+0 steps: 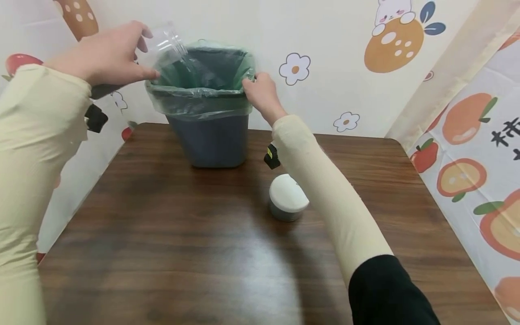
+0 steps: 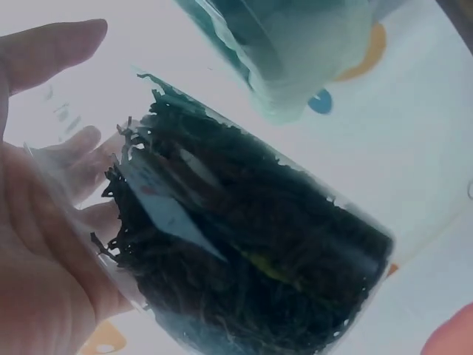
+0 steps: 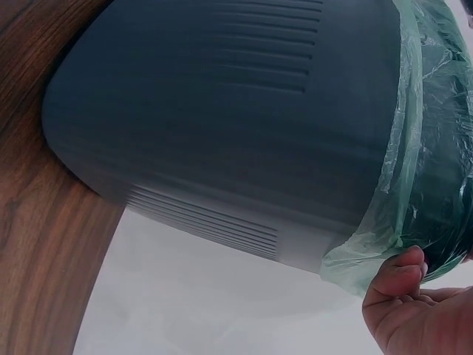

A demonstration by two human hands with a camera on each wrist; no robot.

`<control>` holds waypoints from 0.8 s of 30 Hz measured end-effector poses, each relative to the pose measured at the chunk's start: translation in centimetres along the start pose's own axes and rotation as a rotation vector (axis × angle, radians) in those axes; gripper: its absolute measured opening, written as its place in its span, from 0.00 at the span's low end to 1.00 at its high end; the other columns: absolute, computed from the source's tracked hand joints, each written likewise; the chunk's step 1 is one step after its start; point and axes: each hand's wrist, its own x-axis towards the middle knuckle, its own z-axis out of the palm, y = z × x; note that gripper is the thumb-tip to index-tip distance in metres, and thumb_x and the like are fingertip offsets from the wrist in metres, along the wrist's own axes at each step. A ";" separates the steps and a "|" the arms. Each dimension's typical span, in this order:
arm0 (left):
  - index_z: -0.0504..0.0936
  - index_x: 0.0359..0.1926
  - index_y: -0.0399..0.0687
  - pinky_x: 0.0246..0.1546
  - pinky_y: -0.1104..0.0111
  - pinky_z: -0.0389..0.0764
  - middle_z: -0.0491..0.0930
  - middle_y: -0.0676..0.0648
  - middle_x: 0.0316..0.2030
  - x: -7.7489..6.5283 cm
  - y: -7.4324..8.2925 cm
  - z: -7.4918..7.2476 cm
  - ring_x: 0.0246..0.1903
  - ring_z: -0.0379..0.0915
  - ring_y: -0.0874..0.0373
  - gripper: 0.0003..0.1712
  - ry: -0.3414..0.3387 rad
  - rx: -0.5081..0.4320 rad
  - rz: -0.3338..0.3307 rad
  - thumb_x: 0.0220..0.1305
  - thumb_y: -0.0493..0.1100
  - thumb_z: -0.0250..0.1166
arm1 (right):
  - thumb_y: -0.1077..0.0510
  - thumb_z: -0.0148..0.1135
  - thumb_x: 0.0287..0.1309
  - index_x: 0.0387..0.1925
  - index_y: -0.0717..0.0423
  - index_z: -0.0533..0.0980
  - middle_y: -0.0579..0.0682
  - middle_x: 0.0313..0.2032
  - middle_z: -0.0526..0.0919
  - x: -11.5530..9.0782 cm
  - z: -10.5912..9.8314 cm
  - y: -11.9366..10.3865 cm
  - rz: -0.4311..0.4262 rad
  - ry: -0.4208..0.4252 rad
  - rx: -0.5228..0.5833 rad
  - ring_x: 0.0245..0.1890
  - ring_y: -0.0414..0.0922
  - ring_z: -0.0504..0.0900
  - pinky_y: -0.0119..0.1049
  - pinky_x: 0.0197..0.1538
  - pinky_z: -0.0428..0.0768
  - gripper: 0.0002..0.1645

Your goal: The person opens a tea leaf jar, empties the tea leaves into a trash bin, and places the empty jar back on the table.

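The left hand (image 1: 103, 56) is curved round a clear plastic jar (image 1: 160, 43), thumb on the near side, fingers wrapped over the far side. The right hand (image 1: 264, 94) pinches the edge of a thin green bin liner (image 1: 199, 101), its thumb bent down on the plastic at the rim.

The jar lies tilted in the left hand, its clear end reaching over the near-left part of the bin opening; I can't tell whether it touches the liner. From the left wrist I see dark, stringy shreds (image 2: 251, 244), much like dried leaves, filling much of the jar, with a bare clear stretch beside the fingers. A pale patch shows on it, though I can't make out if it's a label or a reflection.

Between the 2 hands stands a dark blue-grey plastic wastebasket (image 1: 213, 140), the liner folded down over its rim; ribbed grooves run along its sides. It rests on a dark wood-grain table (image 1: 162, 253), below both hands.

Nearer the person than the right hand, beside that forearm, sits 1 small round container with a white top (image 1: 287, 193), partly hidden by the cream sleeve (image 1: 325, 180). Beyond the hands hangs a pale wall covering (image 1: 321, 97) printed with flowers and fruit.
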 end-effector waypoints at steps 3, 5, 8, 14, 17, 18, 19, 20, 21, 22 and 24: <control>0.46 0.69 0.27 0.49 0.38 0.63 0.60 0.23 0.59 0.6 -0.4 -0.1 0.52 0.62 0.31 0.46 -0.006 0.028 -0.007 0.63 0.50 0.59 | 0.54 0.43 0.67 0.27 0.51 0.62 0.47 0.27 0.64 0.0 0.2 -0.2 -0.006 -0.002 -0.010 0.28 0.41 0.65 0.32 0.33 0.66 0.12; 0.46 0.68 0.26 0.50 0.37 0.63 0.59 0.22 0.59 1.0 -0.5 -0.1 0.53 0.61 0.30 0.46 -0.008 0.050 -0.005 0.63 0.49 0.59 | 0.54 0.43 0.67 0.27 0.51 0.62 0.47 0.27 0.64 0.1 0.3 -0.3 -0.009 0.000 -0.011 0.27 0.41 0.64 0.32 0.33 0.66 0.12; 0.48 0.68 0.25 0.51 0.38 0.64 0.61 0.22 0.57 1.5 -0.4 0.0 0.51 0.62 0.31 0.44 -0.014 0.093 0.004 0.63 0.48 0.59 | 0.54 0.43 0.68 0.26 0.51 0.62 0.47 0.26 0.64 0.0 0.3 -0.4 -0.005 -0.003 -0.011 0.26 0.41 0.64 0.32 0.32 0.65 0.12; 0.50 0.67 0.25 0.47 0.39 0.66 0.64 0.25 0.52 2.1 -0.4 0.3 0.46 0.67 0.33 0.43 -0.027 0.144 0.023 0.62 0.45 0.59 | 0.54 0.43 0.67 0.27 0.51 0.62 0.47 0.27 0.64 -0.2 0.4 -0.5 -0.002 -0.007 -0.013 0.27 0.40 0.65 0.32 0.33 0.66 0.12; 0.50 0.68 0.26 0.43 0.39 0.67 0.66 0.27 0.49 2.3 -0.4 0.3 0.44 0.67 0.34 0.43 -0.032 0.166 0.023 0.61 0.45 0.60 | 0.54 0.43 0.68 0.28 0.51 0.63 0.47 0.28 0.65 -0.2 0.3 -0.6 -0.007 -0.005 -0.008 0.28 0.40 0.65 0.32 0.33 0.66 0.11; 0.50 0.68 0.27 0.43 0.39 0.67 0.66 0.27 0.48 2.3 -0.4 0.3 0.44 0.67 0.34 0.43 -0.034 0.171 0.021 0.61 0.44 0.60 | 0.54 0.43 0.68 0.28 0.51 0.63 0.47 0.28 0.65 -0.2 0.3 -0.6 -0.009 -0.005 -0.008 0.28 0.40 0.65 0.32 0.33 0.66 0.11; 0.50 0.68 0.27 0.42 0.39 0.67 0.66 0.28 0.48 2.4 -0.4 0.4 0.43 0.67 0.34 0.43 -0.034 0.181 0.019 0.60 0.44 0.60 | 0.54 0.43 0.68 0.28 0.51 0.63 0.47 0.28 0.65 -0.2 0.3 -0.7 -0.011 -0.005 -0.008 0.27 0.40 0.65 0.32 0.33 0.66 0.11; 0.50 0.68 0.28 0.42 0.38 0.67 0.66 0.28 0.48 2.5 -0.3 0.4 0.43 0.67 0.34 0.43 -0.032 0.188 0.017 0.60 0.44 0.60 | 0.54 0.43 0.68 0.28 0.51 0.63 0.47 0.28 0.65 -0.2 0.3 -0.7 -0.011 -0.006 -0.006 0.27 0.41 0.65 0.32 0.33 0.66 0.11; 0.50 0.69 0.28 0.42 0.38 0.66 0.66 0.28 0.48 2.5 -0.3 0.5 0.43 0.67 0.33 0.43 -0.029 0.195 0.013 0.60 0.43 0.61 | 0.54 0.43 0.68 0.28 0.51 0.63 0.47 0.28 0.65 -0.2 0.3 -0.7 -0.011 -0.008 -0.006 0.27 0.40 0.65 0.32 0.33 0.66 0.11; 0.50 0.69 0.29 0.42 0.36 0.65 0.66 0.27 0.49 2.5 -0.2 0.5 0.44 0.66 0.33 0.44 -0.026 0.201 0.011 0.59 0.42 0.61 | 0.53 0.43 0.68 0.28 0.51 0.63 0.47 0.28 0.65 -0.2 0.3 -0.7 -0.008 -0.011 -0.003 0.27 0.40 0.65 0.32 0.33 0.66 0.11; 0.50 0.69 0.30 0.44 0.34 0.63 0.65 0.27 0.51 2.6 -0.1 0.7 0.46 0.64 0.31 0.44 -0.020 0.217 0.008 0.59 0.41 0.61 | 0.53 0.43 0.68 0.29 0.51 0.63 0.47 0.28 0.65 -0.2 0.3 -0.7 -0.011 -0.012 -0.007 0.27 0.40 0.66 0.32 0.33 0.67 0.11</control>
